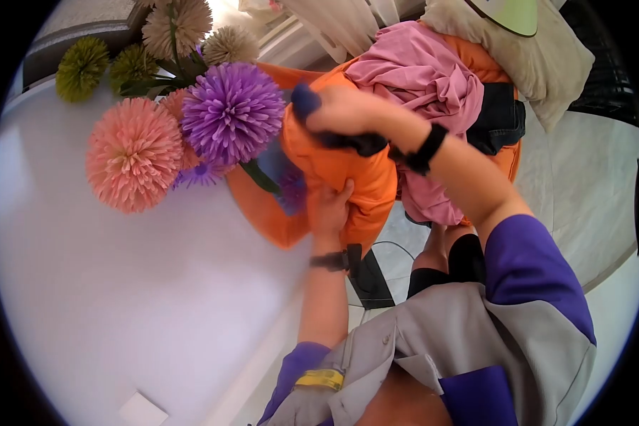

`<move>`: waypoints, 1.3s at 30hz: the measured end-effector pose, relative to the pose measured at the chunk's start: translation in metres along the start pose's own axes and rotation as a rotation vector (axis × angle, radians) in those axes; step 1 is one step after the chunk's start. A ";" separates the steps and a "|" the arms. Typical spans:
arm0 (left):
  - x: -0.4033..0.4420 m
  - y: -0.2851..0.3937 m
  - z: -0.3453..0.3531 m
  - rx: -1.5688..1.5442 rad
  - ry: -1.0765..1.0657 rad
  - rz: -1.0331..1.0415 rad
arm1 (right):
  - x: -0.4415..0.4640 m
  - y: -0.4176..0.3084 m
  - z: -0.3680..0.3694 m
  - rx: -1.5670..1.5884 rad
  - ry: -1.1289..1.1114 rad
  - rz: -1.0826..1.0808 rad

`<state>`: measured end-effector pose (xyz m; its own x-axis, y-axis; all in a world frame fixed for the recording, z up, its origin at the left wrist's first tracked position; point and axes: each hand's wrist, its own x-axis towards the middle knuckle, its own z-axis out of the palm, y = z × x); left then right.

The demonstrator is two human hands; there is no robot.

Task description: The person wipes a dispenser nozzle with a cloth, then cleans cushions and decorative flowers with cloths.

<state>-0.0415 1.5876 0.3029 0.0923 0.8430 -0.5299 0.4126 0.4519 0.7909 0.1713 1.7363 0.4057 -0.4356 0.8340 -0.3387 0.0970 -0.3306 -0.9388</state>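
A bright orange cloth [362,186] hangs over the white table's edge and lies partly on its top. My left hand [328,207] is on its near side, thumb showing and the other fingers mostly hidden, gripping the fabric. Above it, my right hand [344,110] is closed around a dark blue and black item [306,103], smeared by motion, whose kind I cannot make out. It is over the orange cloth's upper part. Dark bands circle both my wrists. Close to the left of my hands is a large purple artificial flower [233,112].
On the white table [142,284] stand a pink pompom flower [135,155] and green ones [82,69]. To the right are a crumpled pink cloth [422,85], dark jeans [497,121] and a beige cushion [539,64]. A white square [143,410] lies at the table's near edge.
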 end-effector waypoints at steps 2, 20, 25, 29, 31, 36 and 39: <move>0.003 -0.014 -0.005 -0.014 0.021 0.056 | -0.026 -0.007 0.024 0.149 -0.024 -0.014; 0.042 0.144 -0.017 0.691 0.281 0.302 | -0.017 0.035 -0.012 0.498 0.240 -0.246; 0.036 0.164 -0.007 0.795 0.377 0.220 | -0.034 0.037 -0.031 1.197 0.221 -0.219; 0.040 0.151 -0.005 0.685 0.523 0.596 | -0.015 0.053 -0.045 1.175 0.488 -0.214; 0.036 0.143 0.002 0.478 0.534 0.672 | -0.021 0.042 -0.035 0.852 0.524 -0.120; 0.019 0.127 0.015 -0.774 0.192 0.318 | -0.045 0.018 0.019 0.341 0.350 -0.216; 0.008 0.144 0.018 -0.753 0.168 0.220 | -0.063 -0.001 0.042 0.464 0.319 -0.287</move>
<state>0.0351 1.6539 0.4070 -0.0617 0.9412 -0.3321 -0.3274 0.2952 0.8976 0.1609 1.6659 0.4310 -0.0912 0.9849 -0.1473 -0.4133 -0.1720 -0.8942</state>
